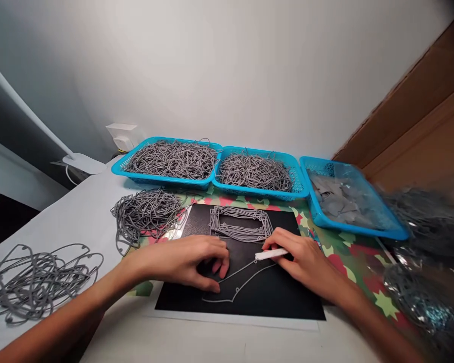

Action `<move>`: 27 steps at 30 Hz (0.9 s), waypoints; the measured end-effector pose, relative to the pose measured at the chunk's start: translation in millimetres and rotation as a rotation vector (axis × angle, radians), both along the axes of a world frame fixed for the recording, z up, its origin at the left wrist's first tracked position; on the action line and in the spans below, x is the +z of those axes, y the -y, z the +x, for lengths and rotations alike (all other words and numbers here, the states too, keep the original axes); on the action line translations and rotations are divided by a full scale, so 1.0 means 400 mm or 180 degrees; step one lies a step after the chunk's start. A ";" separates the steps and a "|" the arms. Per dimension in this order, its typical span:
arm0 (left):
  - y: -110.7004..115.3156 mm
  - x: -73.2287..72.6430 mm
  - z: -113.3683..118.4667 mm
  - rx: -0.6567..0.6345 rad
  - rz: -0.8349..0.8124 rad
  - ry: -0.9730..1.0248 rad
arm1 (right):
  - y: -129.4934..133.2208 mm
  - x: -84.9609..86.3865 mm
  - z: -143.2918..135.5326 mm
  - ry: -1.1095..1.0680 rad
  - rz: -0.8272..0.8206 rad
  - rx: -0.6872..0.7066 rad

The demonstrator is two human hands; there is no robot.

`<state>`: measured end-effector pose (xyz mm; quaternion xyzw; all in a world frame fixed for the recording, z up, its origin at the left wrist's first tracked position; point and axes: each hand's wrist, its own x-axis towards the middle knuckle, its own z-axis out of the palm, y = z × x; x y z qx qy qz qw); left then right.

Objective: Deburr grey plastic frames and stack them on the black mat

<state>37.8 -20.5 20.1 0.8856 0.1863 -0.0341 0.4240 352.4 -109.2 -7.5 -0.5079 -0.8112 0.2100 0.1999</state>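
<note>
On a black mat (287, 302) lies a thin grey cord-like loop (245, 283) with small rings and angled corners. My left hand (204, 257) rests at the loop's left side, its fingers curled and thumb apart, touching or just above the cord. My right hand (297, 254) pinches a small white stick (271, 254), whose tip is at a small ring on the loop. Part of the loop's right end passes under my right hand. Behind both hands, a stack of similar grey loops (244, 233) forms a rough rectangle on the mat.
Two blue baskets (166, 179) (263, 192) of tangled grey loops stand by the wall. A third blue basket (363, 229) holds grey pieces in clear plastic. Loose grey piles (151, 212) (41, 282) lie left; plastic bags (419, 297) lie right. A cardboard box (419, 121) stands behind.
</note>
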 end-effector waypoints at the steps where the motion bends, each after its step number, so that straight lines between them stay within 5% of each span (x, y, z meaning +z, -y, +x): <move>1: -0.004 -0.001 -0.004 0.0005 -0.0075 0.0033 | 0.000 0.002 0.001 0.0016 -0.0051 0.0011; 18: -0.010 -0.016 -0.032 0.0260 -0.0243 0.0175 | 0.011 -0.016 0.002 0.0319 0.0155 0.0311; 27: -0.002 -0.037 -0.032 0.0327 -0.0344 0.0347 | 0.026 -0.025 -0.011 -0.0551 0.0078 0.0090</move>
